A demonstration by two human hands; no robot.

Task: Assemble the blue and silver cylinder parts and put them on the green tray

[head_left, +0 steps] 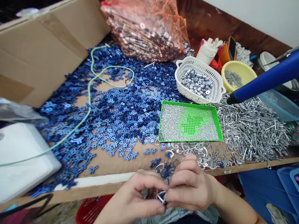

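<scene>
Left hand (140, 197) and right hand (193, 186) clamp fingers on a metal part (161, 196) beside the desk (98, 190); likely mid-fitting, next calling for steady alignment.

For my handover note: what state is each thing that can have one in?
Left hand: pinching a small curved silvery metal part
Right hand: fingers bunched at that part, grip partly hidden
Green rectangular perforated plastic tray: partly covered with tiny silvery pieces
White oval plastic basket: partly filled
Yellow round plastic bowl: partly filled
Translucent orange-red plastic bag: bulging
Thin pale-green cord: loosely looped
Blue three-armed pieces: spread loose
</scene>
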